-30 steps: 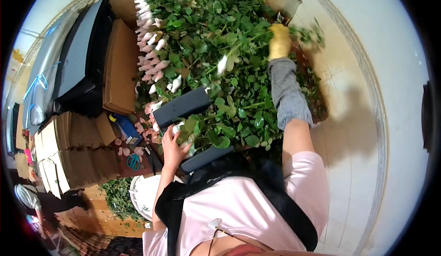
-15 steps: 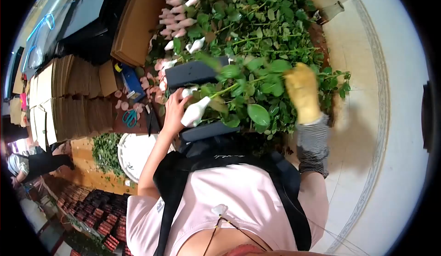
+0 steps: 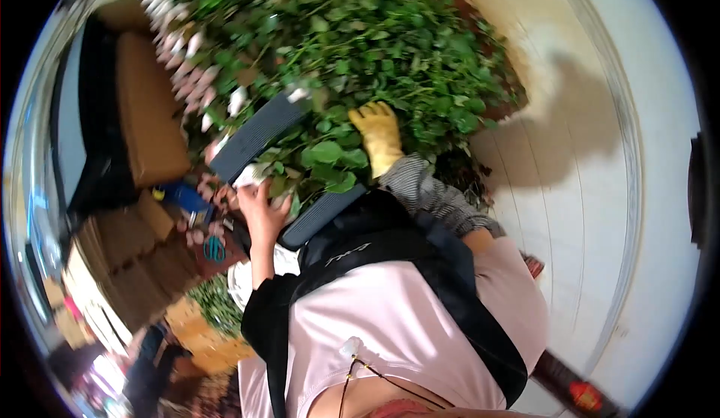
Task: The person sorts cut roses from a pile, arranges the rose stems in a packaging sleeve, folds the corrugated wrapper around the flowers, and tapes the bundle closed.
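My bare left hand point(image 3: 264, 217) is beside a white-wrapped rose head point(image 3: 250, 176), at the near end of the flower pile. Its thumb and fingers are apart, and the fingertips touch the wrapped heads. My right hand point(image 3: 379, 134), in a yellow glove, lies on the leafy rose stems point(image 3: 328, 161) with its fingers spread. These stems lie between two dark ribbed blocks, a far one point(image 3: 259, 134) and a near one point(image 3: 324, 215). What lies under my left palm is hidden.
A large heap of leafy roses point(image 3: 352, 50) covers the table, pink-wrapped heads point(image 3: 196, 88) to the left. Stacked cardboard sheets point(image 3: 127, 268), teal scissors point(image 3: 214, 248) and a blue box point(image 3: 184, 197) are at left. A white tub point(image 3: 241, 283) stands below.
The view has turned. My right hand has moved inward from the stem ends onto the leaves. The rose that was raised near my left hand is now down among the others between the blocks.
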Motion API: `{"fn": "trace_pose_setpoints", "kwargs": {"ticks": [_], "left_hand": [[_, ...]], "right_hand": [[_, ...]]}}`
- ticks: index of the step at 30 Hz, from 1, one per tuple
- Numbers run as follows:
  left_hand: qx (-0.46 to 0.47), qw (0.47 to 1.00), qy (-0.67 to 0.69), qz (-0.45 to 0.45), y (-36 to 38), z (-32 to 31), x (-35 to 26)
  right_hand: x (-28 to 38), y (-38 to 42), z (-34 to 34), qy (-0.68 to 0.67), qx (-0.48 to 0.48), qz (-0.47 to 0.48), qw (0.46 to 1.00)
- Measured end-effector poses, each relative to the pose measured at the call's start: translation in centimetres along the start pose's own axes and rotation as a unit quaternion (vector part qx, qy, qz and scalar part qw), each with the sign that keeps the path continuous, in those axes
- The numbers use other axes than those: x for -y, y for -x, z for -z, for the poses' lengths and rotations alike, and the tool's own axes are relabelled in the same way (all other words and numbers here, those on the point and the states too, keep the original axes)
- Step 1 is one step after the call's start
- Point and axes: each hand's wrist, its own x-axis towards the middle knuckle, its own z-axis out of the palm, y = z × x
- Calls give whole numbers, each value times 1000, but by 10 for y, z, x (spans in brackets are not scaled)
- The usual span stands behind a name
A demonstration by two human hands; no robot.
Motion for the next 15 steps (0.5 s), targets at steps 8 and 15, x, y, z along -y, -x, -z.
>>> {"fn": "trace_pose_setpoints", "kwargs": {"ticks": [8,15], "left_hand": [[52,997,-62,13,1,-3,13],[-6,998,-59,-11,9,-10,12]], "right_hand": [[-7,-24,55,-31,-103,-6,994],[-14,4,3,-181,19,-46,982]]}}
